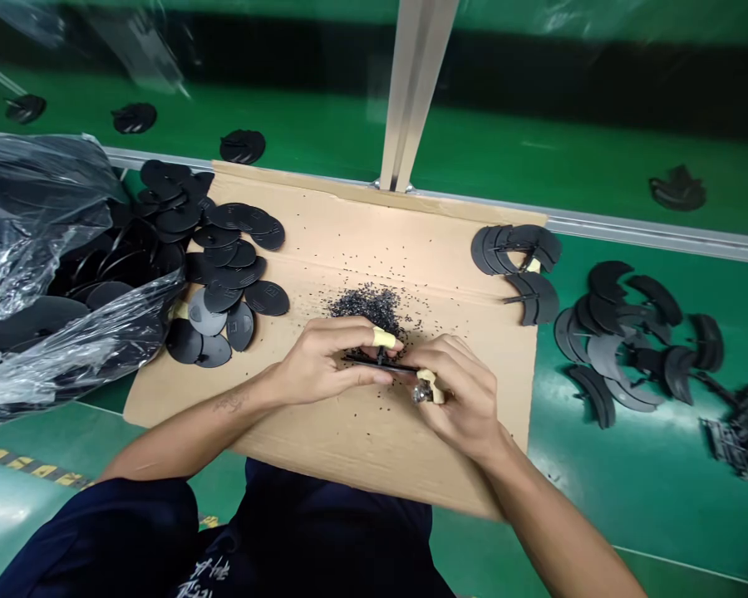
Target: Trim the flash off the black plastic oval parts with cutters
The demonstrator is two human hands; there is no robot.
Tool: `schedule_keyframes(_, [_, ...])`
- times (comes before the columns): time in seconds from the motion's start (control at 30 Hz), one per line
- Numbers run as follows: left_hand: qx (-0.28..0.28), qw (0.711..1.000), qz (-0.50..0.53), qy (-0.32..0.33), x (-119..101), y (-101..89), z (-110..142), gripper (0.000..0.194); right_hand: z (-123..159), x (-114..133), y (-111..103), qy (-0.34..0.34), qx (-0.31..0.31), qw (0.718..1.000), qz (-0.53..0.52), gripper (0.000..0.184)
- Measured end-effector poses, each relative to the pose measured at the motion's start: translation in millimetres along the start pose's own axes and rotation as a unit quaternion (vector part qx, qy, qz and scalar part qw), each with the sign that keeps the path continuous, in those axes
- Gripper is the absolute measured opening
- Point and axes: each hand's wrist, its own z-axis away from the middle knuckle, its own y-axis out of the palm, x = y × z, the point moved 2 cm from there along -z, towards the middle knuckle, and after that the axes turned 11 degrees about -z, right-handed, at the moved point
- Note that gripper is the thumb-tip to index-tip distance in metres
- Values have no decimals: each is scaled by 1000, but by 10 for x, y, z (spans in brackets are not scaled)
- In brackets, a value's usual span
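Observation:
Over a cardboard sheet (324, 440), a thin black plastic piece (374, 362) is held nearly edge-on, with a short post on its upper face. My left hand (324, 357) pinches its left part between thumb and index finger; yellow tape wraps that fingertip. My right hand (461, 382) is closed at the piece's right end. Pale tape (435, 389) shows at the right thumb, beside a small shiny thing (420, 392) too unclear to name. Just beyond both hands lies a heap of tiny black bits (374, 306), some scattered about the cardboard.
Black oval discs (267, 297) pile up at left, beside an open clear plastic bag (50, 357) of more discs. Curved black pieces (604, 357) lie at right, near dark clustered parts (745, 436). A metal post (415, 100) rises behind the cardboard.

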Motion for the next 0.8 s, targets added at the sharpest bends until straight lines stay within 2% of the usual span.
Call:
schedule_keyframes(0.2, [-49, 998, -17, 35, -36, 23, -11, 21, -11, 9, -4, -3, 2, 1000, 10, 11])
schedule_keyframes(0.37, [-34, 998, -21, 44, -48, 24, -10, 21, -18, 16, -10, 5, 3, 1000, 12, 13])
schedule_keyframes(0.5, [-68, 997, -24, 35, -46, 13, -6, 19, -15, 10, -6, 6, 6, 1000, 5, 12])
schedule_keyframes(0.7, [-17, 999, -5, 30, -38, 35, -13, 29, 9, -12, -2, 14, -18, 1000, -17, 13])
schedule_keyframes(0.8, [-8, 1000, 9, -13, -17, 25, 7, 30, -11, -15, -26, 29, -19, 999, -39, 14])
